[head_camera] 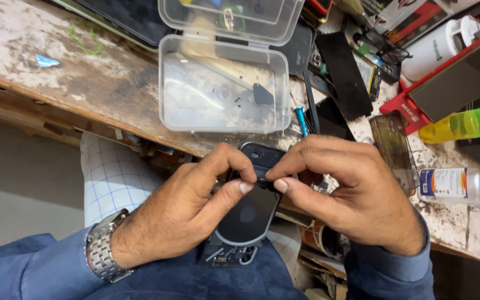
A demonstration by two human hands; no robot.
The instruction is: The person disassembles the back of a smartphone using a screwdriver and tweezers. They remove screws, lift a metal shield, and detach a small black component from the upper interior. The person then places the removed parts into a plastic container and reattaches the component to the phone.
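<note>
The worn wooden bench [101, 83] runs across the top of the view, its paint flaked and stained. On it stands one clear plastic box [220, 83] with its hinged lid thrown back; a few tiny screws and one small dark part lie on its floor. To the right lie one clear phone case [394, 150], one blue-handled tool [301, 119], one pale clear bottle [456, 186] on its side and one yellow-green bottle [465, 122], among a heap of dark phone parts too crowded to count.

Below the bench edge, over the lap, both hands meet on one opened phone [248, 216], its back removed so the round dark coil plate and the camera end show. The left hand [179, 216], one metal watch [102, 250] at its wrist, cradles the phone from the side, its thumb and forefinger closed together on a small dark piece [262, 180] near the phone's upper edge. The right hand [351, 194] comes in from the other side, its fingers pinched on the same spot; whether both truly grip the piece or one only steadies it, I cannot tell.

To do this well, I judge the phone should stay braced in the left palm while the pinch works gently and straight, without twisting, since such a piece is likely thin and easily torn. Any loose bit belongs in the open box, not on the lap.
</note>
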